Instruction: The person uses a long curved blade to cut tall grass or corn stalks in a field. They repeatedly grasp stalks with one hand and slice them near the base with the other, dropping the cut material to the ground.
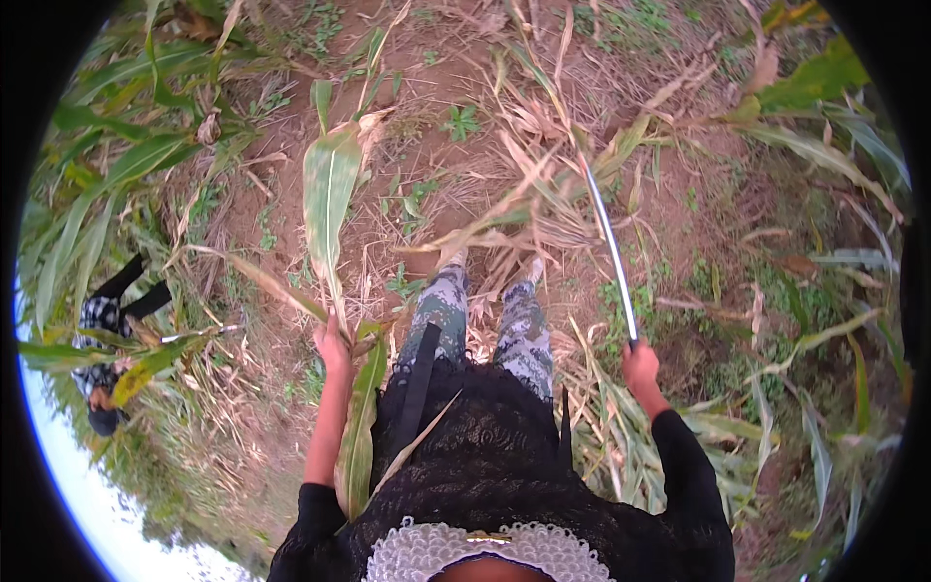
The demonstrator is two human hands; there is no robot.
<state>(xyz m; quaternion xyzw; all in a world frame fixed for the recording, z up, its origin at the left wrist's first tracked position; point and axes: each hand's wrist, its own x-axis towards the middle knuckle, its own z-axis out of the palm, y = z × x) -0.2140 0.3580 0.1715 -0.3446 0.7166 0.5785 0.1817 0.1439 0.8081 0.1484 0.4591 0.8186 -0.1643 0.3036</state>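
Note:
My left hand (333, 345) is closed around a corn stalk, whose broad green-and-tan corn leaf (331, 189) rises in front of it. Another long leaf (361, 429) from the same grip hangs beside my forearm. My right hand (640, 367) grips the dark end of a long-handled tool with a shiny metal shaft (612, 251). The shaft slants forward to dry corn stalks and leaves; its far end cannot be made out among them. Dry corn leaves (502, 211) lie across the ground before my feet.
Standing corn plants (131, 138) line the left, with more corn leaves (822, 145) at the right. Cut stalks (618, 436) lie beside my right leg. Another person (109, 320) in a checked shirt bends among corn at the left. Bare soil (280, 196) shows between weeds and straw.

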